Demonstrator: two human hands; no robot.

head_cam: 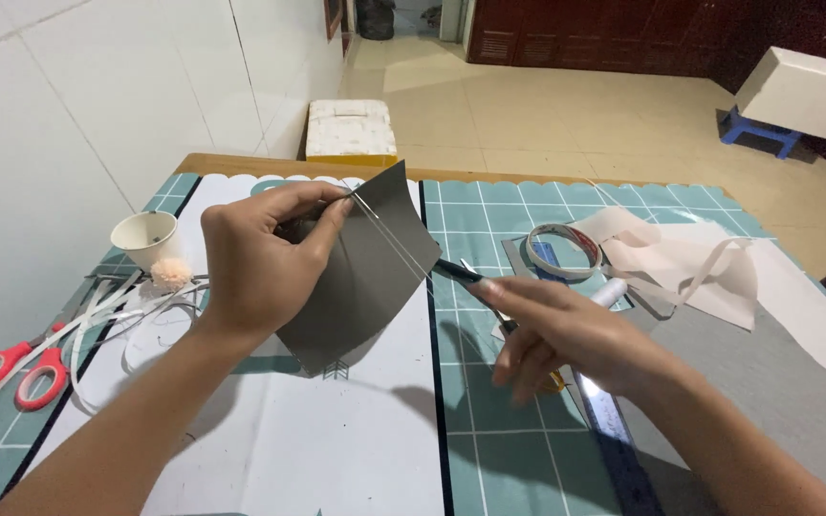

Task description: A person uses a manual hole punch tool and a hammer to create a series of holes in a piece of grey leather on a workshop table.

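Left hand [258, 263], head view: raised above the tabletop [241, 164], thumb and fingers pinched shut on the upper left edge of a dark grey sheet of card [360, 272]. Card hangs tilted, curling slightly, its lower corner close over a white paper sheet [317, 449]. Thin pale lines cross the card diagonally near its top; cannot tell whether they are creases or strips.

Right hand [566, 334]: lower, to the right of the card, fingers curled around a cutting tool [466, 275] with dark blades; the blade tip meets the card's right edge. A bit of yellow handle shows under the fingers. Exact grip partly hidden by the hand's own back.

Under both: teal cutting mat [509, 449] with white grid.

Left side of mat: red-handled scissors [11, 371] lying flat, loose white paper strips [117, 315], a small white cup [145, 237] on its side, a peach pompom [171, 272] just beside the cup.

Right side: roll of tape [563, 250] beyond the right hand, crumpled pale backing paper [690, 263] near it, a clear ruler [614, 430] running under the right wrist.

Beyond the tabletop: white box [351, 129] on tiled floor [576, 115].
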